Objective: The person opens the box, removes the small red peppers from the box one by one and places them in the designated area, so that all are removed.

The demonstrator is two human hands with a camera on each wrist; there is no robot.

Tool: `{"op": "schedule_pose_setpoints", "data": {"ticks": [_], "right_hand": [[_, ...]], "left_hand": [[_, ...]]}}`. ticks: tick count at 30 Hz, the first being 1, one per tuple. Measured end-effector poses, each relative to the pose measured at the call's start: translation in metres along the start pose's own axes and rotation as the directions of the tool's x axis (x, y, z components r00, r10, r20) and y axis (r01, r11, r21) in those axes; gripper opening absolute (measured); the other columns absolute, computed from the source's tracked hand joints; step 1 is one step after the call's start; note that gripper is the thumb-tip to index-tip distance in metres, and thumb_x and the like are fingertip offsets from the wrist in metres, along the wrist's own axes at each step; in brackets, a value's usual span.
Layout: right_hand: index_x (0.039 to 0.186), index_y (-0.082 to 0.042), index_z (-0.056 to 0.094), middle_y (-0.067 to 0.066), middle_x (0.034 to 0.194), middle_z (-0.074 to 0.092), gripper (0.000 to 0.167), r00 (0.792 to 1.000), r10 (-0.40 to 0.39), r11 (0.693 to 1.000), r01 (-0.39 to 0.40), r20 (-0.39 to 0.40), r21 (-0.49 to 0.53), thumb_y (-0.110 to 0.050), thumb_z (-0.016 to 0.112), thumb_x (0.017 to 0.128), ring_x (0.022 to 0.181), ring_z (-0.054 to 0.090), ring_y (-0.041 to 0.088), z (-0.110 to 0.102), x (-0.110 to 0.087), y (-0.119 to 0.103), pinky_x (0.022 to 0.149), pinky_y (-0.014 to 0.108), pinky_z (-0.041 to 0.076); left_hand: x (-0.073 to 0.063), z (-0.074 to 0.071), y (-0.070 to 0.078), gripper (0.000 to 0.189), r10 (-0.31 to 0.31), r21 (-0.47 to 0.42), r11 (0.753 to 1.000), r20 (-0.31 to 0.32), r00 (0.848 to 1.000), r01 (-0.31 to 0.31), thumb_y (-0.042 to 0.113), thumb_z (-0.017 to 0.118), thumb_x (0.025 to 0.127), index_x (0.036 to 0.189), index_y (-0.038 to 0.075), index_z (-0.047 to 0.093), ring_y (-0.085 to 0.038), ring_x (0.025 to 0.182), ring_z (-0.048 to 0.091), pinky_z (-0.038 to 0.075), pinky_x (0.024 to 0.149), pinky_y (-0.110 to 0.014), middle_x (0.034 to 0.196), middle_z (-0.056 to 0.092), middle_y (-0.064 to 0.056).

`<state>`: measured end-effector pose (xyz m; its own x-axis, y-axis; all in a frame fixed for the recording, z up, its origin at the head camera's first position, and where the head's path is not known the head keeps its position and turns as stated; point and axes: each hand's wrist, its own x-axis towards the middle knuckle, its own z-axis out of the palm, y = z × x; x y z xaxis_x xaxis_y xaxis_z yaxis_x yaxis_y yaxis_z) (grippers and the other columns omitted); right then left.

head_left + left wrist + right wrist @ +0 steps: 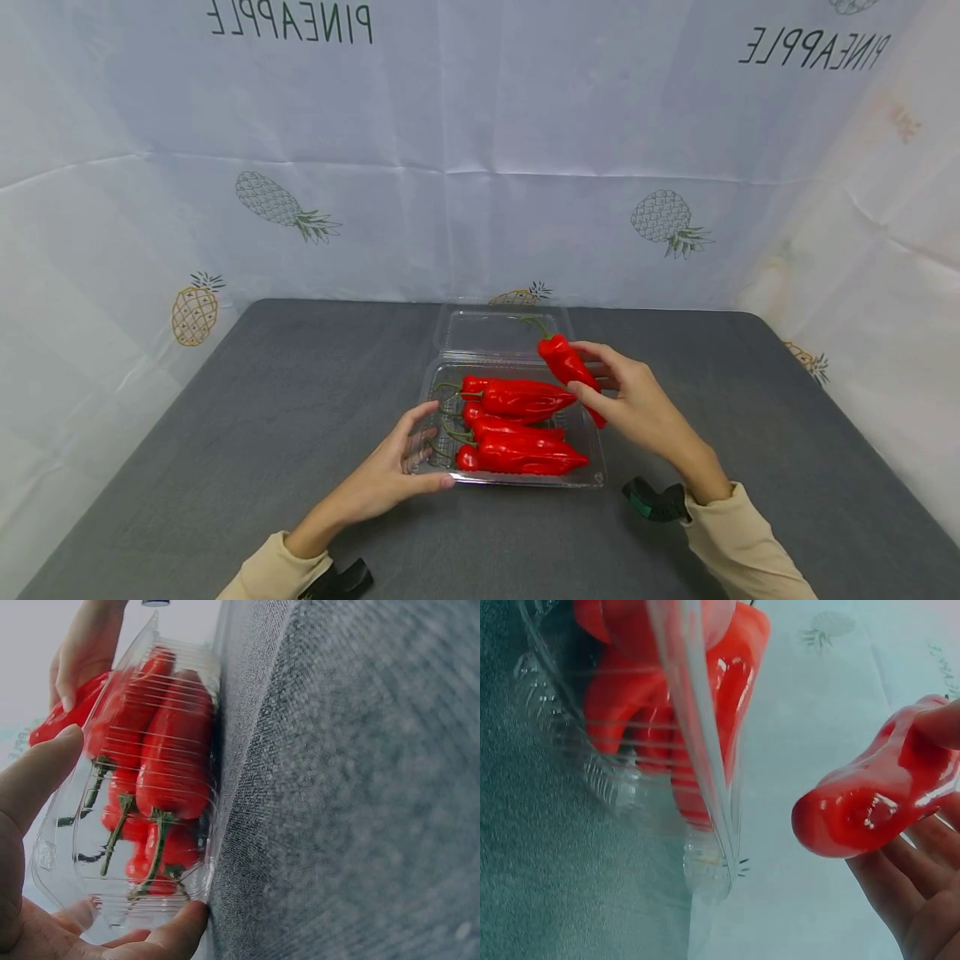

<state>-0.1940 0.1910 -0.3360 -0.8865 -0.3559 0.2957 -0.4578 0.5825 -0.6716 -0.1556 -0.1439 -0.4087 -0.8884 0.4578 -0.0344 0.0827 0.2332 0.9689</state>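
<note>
In the head view, my right hand (630,400) pinches a red pepper (564,360) between thumb and fingers, over the right side of a clear plastic clamshell container (597,467). The pepper is tilted, its green stem pointing up and left. Several more red peppers (525,454) lie side by side in the container, stems to the left. My left hand (390,467) holds the container's left front corner, thumb along the front and fingers at the left side. The right wrist view shows the held pepper's rounded tip (817,825) apart from the container wall (694,712).
The container's lid (502,332) lies folded open at the back. A dark grey table (337,375) is under everything. Behind it hangs a white curtain (480,225) with pineapple prints.
</note>
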Motion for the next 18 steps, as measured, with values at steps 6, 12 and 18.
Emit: {"op": "schedule_pose_setpoints", "data": {"ticks": [6,12,18], "right_hand": [[0.141,-0.002,0.048,0.022,0.123,0.065,0.053,1.000,0.024,1.000,-0.024,-0.017,-0.011,-0.014,0.068,0.094,0.101,0.071,0.036,-0.004,0.001,0.006,0.076,0.038,0.064],[0.142,-0.001,0.047,0.024,0.123,0.065,0.053,0.998,0.055,0.998,-0.056,-0.034,-0.014,-0.015,0.067,0.095,0.101,0.070,0.038,-0.006,0.003,0.016,0.073,0.037,0.064],[0.143,0.000,0.045,0.024,0.126,0.063,0.055,0.994,0.093,0.996,-0.093,-0.060,-0.009,-0.017,0.067,0.095,0.103,0.070,0.039,-0.006,0.005,0.025,0.079,0.042,0.063]], "left_hand": [[0.000,0.000,0.000,0.093,0.003,0.005,1.000,-0.004,1.000,-0.003,0.021,0.077,0.087,0.156,0.011,0.016,-0.046,0.148,0.026,0.035,0.116,-0.057,0.165,0.012,-0.016],[0.000,0.000,-0.001,0.092,0.013,0.005,1.000,-0.004,1.000,-0.013,0.020,0.077,0.087,0.155,0.010,0.016,-0.046,0.148,0.026,0.034,0.117,-0.057,0.165,0.012,-0.016],[0.000,-0.001,-0.001,0.093,0.012,-0.005,1.000,0.000,1.000,-0.012,0.020,0.078,0.087,0.155,0.010,0.016,-0.045,0.148,0.025,0.034,0.117,-0.056,0.165,0.011,-0.016]]}}
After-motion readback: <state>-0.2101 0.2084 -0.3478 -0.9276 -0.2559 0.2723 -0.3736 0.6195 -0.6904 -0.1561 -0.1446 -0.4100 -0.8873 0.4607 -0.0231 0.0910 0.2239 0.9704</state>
